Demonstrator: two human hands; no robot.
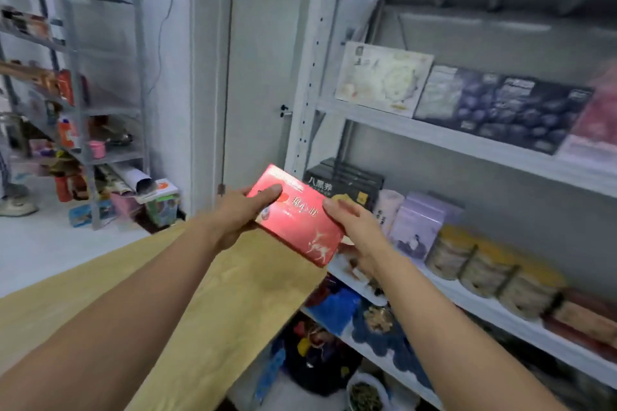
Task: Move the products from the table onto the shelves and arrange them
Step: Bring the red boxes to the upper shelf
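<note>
Both hands, left hand [238,210] and right hand [355,227], grip red box [297,220] between them.

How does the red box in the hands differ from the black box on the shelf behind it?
The red box is held in the air by the left hand and right hand; the black box rests on the shelf. The red box shows a pale animal figure, the black box white characters and a yellow patch. Both are flat rectangular cartons.
</note>
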